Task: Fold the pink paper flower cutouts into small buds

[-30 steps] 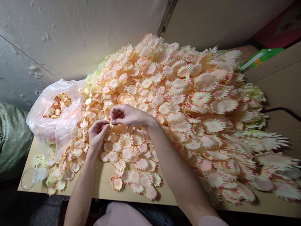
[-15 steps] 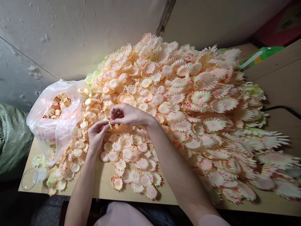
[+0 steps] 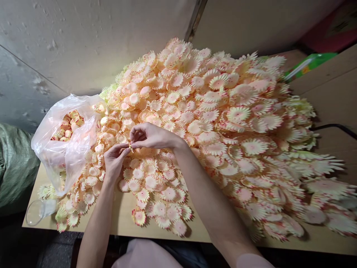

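Observation:
Over the left part of a big heap of artificial flower petal pieces (image 3: 212, 96), both my hands meet fingertip to fingertip. My left hand (image 3: 115, 158) pinches a small pale-yellow petal piece (image 3: 130, 147) between thumb and fingers. From the right, my right hand (image 3: 147, 136) is closed on the same piece with its thumb and forefinger; most of the piece is hidden by the fingertips. The heaped pieces are round and frilled, with pale pink middles and red-tipped edges. A smaller spread of them (image 3: 160, 208) lies in front, between my forearms.
Left of the heap, a translucent plastic bag (image 3: 80, 149) holds several small rolled petal pieces (image 3: 71, 124). Near the front left corner of the wooden table (image 3: 122, 216) lies a clear cup (image 3: 35, 213). A green sack (image 3: 16, 167) stands at far left, and a wall rises behind.
Both hands stay in nearly the same place, still pinching. The small piece between the fingertips shows slightly less than before.

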A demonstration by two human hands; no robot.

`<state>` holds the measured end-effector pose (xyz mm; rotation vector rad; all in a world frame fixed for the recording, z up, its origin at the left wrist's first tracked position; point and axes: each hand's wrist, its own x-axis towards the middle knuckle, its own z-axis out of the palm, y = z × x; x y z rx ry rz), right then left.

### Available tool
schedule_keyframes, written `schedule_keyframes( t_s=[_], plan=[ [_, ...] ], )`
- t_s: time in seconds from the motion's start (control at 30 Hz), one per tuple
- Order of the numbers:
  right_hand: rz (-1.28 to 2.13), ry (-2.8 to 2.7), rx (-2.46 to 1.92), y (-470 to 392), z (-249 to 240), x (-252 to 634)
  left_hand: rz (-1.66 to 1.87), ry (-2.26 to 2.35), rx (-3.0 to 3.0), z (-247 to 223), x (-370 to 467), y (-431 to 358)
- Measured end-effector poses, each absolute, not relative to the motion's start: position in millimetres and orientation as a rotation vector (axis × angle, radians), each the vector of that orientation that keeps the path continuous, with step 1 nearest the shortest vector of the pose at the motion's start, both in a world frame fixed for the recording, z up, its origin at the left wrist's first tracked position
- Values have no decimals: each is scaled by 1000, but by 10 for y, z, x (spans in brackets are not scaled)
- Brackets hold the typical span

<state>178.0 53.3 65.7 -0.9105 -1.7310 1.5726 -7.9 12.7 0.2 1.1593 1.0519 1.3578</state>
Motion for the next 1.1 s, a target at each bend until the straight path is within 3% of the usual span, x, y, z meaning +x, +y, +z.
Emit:
schedule_keyframes(
  t_s=[0.5, 0.83, 1.1],
  plan=[
    [1502, -1783, -969, 471, 761, 1770, 1368, 1054, 1171, -7, -93, 118],
    [1211, -1818, -1013, 491, 758, 1787, 1503, 1165, 1136, -20, -102, 130],
    [1268, -1926, -1079, 462, 792, 1753, 1469, 1170, 1301, -49, -109, 126]
  ],
)
